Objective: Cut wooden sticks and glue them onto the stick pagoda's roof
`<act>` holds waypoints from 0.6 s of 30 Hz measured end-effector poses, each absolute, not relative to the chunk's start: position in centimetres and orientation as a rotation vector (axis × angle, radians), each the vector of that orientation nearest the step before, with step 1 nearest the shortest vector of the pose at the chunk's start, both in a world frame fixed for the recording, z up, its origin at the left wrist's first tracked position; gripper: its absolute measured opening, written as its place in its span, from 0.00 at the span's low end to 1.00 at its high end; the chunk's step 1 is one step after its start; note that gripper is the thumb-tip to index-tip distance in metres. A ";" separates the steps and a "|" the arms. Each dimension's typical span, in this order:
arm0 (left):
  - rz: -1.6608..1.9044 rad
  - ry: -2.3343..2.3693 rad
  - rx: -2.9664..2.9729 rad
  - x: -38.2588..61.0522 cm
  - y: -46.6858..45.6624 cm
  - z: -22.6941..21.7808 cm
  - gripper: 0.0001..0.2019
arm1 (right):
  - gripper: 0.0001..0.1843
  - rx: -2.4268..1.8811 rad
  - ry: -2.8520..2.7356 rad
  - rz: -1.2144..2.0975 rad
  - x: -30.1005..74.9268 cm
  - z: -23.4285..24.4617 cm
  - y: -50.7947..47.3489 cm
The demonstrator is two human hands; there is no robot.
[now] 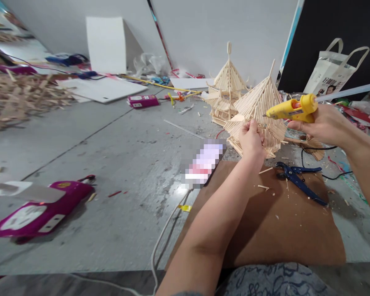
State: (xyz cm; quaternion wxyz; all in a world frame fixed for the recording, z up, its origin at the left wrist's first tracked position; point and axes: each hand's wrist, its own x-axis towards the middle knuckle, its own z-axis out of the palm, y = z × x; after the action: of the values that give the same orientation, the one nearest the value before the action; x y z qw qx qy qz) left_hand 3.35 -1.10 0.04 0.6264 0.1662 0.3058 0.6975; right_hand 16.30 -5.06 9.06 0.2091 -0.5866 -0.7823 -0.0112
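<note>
My left hand is closed on the lower edge of a wooden stick pavilion model, steadying it. My right hand grips a yellow glue gun whose nozzle points left at the model's roof, close to it. A translucent glue stick pokes out of the gun's back. A second stick tower stands just behind the held model. Both sit at the far edge of a brown cardboard sheet.
Blue-handled pliers lie on the cardboard near loose stick pieces. A phone rests at its left corner with a white cable. Magenta packs lie left; a heap of sticks far left; a paper bag at right.
</note>
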 end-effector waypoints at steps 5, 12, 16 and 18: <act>1.593 0.703 0.381 3.3 -1.1 0.2 0.15 | 0.21 -1.628 -2.178 -0.014 16.6 8.8 -4.8; 1.592 0.701 0.365 3.3 -1.0 0.1 0.15 | 0.23 -1.644 -2.161 -0.023 16.2 9.0 -4.6; 1.601 0.698 0.356 3.4 -0.8 0.1 0.14 | 0.23 -1.640 -2.153 -0.025 15.3 9.0 -4.0; 1.603 0.700 0.365 3.4 -0.8 0.1 0.14 | 0.22 -1.608 -2.153 -0.005 15.0 8.9 -3.7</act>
State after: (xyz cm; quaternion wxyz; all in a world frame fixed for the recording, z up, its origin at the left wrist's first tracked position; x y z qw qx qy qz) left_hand 3.41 -0.82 0.08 0.6270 0.1593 0.3051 0.6989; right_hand 15.02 -3.68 8.86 0.2254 -0.5830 -0.7806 -0.0018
